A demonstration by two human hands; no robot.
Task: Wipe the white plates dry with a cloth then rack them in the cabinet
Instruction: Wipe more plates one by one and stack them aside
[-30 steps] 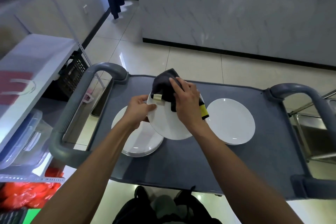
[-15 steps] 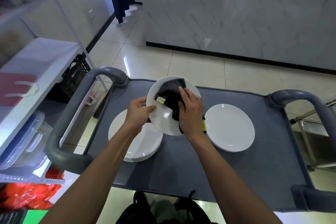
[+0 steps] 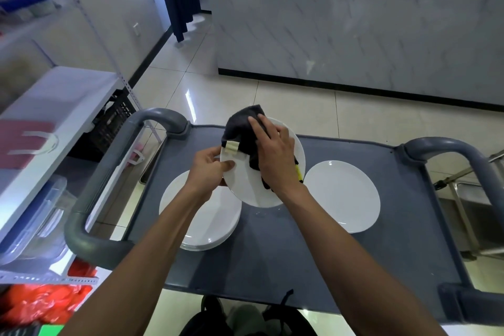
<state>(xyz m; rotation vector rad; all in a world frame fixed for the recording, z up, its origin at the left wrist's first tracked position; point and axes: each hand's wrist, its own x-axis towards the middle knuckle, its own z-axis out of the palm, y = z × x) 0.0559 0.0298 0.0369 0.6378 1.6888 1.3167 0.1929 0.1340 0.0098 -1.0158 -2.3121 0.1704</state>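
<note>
My left hand [image 3: 208, 168] pinches the left rim of a white plate [image 3: 246, 185], holding it tilted above the grey cart top [image 3: 300, 254]. My right hand [image 3: 274, 157] presses a dark cloth [image 3: 244, 128] with a beige tag against the plate's face, fingers spread flat over it. The cloth covers the plate's upper part and sticks out past its far rim. A stack of white plates [image 3: 210, 224] lies on the cart under my left forearm. A single white plate [image 3: 343, 195] lies flat on the cart to the right.
The cart has grey tube handles on the left [image 3: 109, 172] and right [image 3: 463, 153]. A white shelf unit [image 3: 54, 117] with clear plastic bins [image 3: 35, 221] stands close on the left. A steel frame [image 3: 469, 199] stands to the right. Tiled floor and a marble wall lie ahead.
My right hand has slid the cloth up and toward the plate's far rim, so it now hangs over that edge. The plate stays held in my left hand.
</note>
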